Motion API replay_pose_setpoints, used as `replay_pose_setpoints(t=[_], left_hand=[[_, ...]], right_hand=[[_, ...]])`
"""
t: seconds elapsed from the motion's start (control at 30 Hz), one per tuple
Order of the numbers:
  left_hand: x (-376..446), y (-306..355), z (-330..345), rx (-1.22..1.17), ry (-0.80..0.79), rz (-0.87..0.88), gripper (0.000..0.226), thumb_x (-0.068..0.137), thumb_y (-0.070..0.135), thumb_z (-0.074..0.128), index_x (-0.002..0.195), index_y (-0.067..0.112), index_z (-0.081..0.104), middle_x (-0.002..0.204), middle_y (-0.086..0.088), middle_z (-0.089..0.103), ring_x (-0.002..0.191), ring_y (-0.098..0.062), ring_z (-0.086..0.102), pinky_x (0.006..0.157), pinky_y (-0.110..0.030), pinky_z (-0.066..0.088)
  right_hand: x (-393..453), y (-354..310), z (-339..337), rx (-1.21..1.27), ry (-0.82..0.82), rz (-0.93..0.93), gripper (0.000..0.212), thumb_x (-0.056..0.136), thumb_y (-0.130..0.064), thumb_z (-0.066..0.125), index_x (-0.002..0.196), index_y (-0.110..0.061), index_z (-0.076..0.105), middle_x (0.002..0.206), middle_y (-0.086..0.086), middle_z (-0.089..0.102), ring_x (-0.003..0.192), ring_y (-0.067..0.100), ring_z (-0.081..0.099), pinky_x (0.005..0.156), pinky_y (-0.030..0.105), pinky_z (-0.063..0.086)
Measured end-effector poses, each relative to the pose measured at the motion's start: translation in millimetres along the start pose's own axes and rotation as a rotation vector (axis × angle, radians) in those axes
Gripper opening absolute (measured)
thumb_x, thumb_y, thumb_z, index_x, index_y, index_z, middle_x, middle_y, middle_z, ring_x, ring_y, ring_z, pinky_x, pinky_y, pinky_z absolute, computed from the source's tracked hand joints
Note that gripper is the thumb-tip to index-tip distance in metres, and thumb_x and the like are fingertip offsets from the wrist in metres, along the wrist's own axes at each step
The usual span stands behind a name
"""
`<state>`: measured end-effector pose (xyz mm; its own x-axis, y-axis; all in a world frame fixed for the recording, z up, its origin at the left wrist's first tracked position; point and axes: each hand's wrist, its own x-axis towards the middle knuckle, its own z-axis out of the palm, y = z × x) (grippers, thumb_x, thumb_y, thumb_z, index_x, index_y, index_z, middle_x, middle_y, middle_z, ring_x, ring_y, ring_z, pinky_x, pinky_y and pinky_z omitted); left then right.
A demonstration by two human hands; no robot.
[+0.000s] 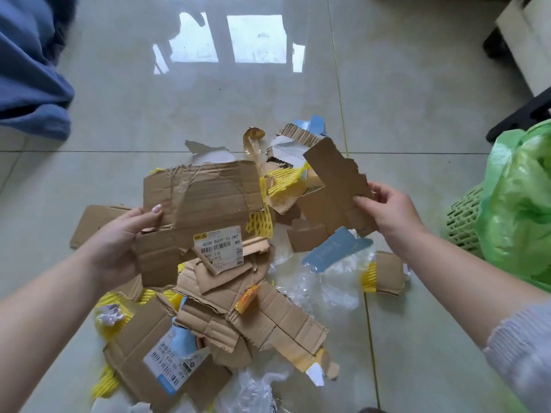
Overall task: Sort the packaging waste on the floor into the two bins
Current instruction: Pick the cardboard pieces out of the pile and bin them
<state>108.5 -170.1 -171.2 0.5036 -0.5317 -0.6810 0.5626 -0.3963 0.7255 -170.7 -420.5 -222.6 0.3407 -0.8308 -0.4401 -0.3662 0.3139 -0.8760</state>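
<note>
1. Left hand (119, 242): clamped on the near-left edge of a large cardboard sheet (202, 201), thumb on top; the sheet is lifted above the waste pile (226, 308) and carries a white shipping label (219, 247) at its near edge; its long axis runs roughly left to right.
2. Right hand (387, 213): closed on the near end of a smaller torn cardboard strip (334, 186), thumb and fingers pinching its ragged right edge; its long axis runs from the hand up and away to the left.
3. Green-lined bin (518, 204): just right of the right hand, a green mesh basket wall showing under the bag; the right hand is clearly the nearer one, so the strip probably goes there with a short swing to the right; the left hand's sheet must cross the pile to reach it.
4. Second bin: not identifiable in view; a blue cloth shape (32, 76) lies far left of the pile.
5. Waste pile: below and between the hands on the tiled floor (417, 99); cardboard scraps, yellow foam netting (262, 231) and clear plastic film (328, 287) remain unsorted; judged early in the task.
</note>
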Motion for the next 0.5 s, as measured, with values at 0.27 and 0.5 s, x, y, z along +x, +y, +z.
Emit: replay_pose_setpoints(t=[0.27,0.5], left_hand=[[-10,13,-10,0.039,0.04,0.104,0.007,0.085,0.022,0.056,0.091,0.018,0.06,0.064,0.001,0.071,0.05,-0.012,0.067,0.044,-0.03,0.056],[-16,18,-24,0.024,0.114,0.167,0.007,0.092,0.018,0.052,0.09,0.019,0.059,0.064,0.002,0.072,0.052,-0.012,0.068,0.045,-0.029,0.057]], right_hand=[[-9,-8,-7,0.153,0.154,-0.063,0.01,0.089,-0.015,0.061,0.086,-0.023,0.058,0.087,0.001,0.065,0.088,0.027,0.064,0.089,0.051,0.052],[-21,-1,-9,0.197,0.176,-0.061,0.017,0.086,-0.01,0.064,0.101,-0.014,0.056,0.092,0.002,0.067,0.088,0.025,0.065,0.091,0.05,0.052]])
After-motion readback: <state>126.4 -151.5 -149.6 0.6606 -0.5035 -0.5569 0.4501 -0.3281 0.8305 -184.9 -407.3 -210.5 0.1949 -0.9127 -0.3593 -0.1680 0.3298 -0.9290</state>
